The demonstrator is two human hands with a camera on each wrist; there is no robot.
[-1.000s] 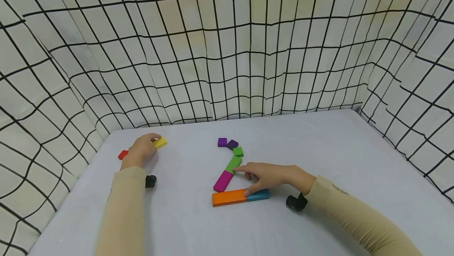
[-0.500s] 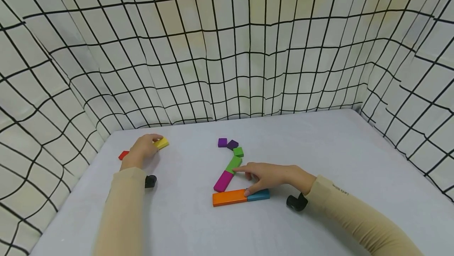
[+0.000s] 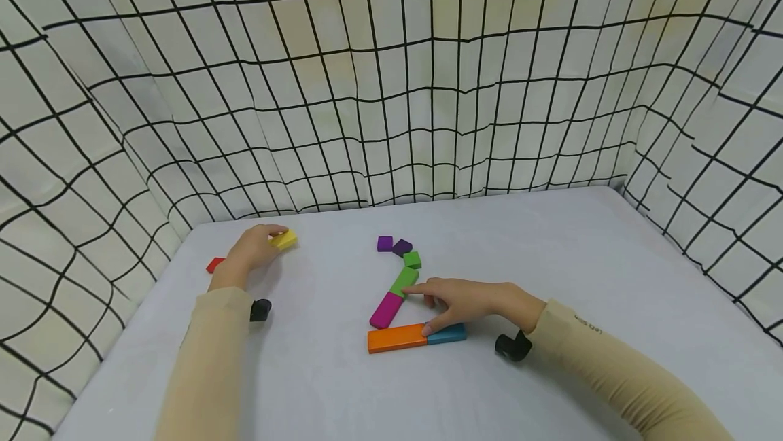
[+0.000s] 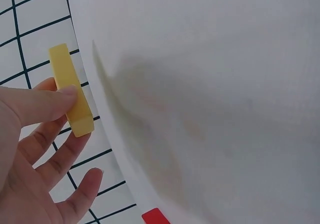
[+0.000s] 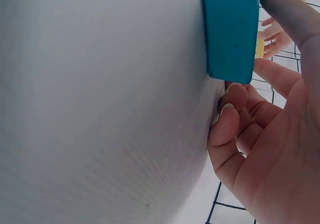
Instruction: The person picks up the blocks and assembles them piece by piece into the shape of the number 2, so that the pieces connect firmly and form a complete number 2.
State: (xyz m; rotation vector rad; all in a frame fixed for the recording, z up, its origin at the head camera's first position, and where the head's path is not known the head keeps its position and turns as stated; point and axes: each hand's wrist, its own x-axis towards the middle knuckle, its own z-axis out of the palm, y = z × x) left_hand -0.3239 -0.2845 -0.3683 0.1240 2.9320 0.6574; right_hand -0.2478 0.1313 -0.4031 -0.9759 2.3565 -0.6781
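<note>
At the far left in the head view, my left hand point(image 3: 252, 251) pinches a long yellow block point(image 4: 62, 64) between thumb and fingers. In the left wrist view the block is tilted, the other fingers spread below it. My right hand point(image 3: 470, 298) lies over the table centre, its straight index finger reaching the long green block point(image 3: 406, 279). Its thumb rests at the seam between an orange block point(image 3: 395, 339) and a blue block point(image 5: 231, 34); the rest of its fingers bend loosely. A magenta block point(image 3: 386, 310) meets the green one end to end, above the orange block.
Beyond the long green block stand a small green block point(image 3: 412, 259), a dark purple pentagon block point(image 3: 402, 247) and a purple square block point(image 3: 385, 244). A red block point(image 3: 214, 265) lies beside the left wrist. Black netting point(image 3: 428, 121) surrounds the white table point(image 3: 550, 244).
My left hand has shifted slightly right and away from me with the yellow block in it. The right hand and the blocks by it have stayed in place.
</note>
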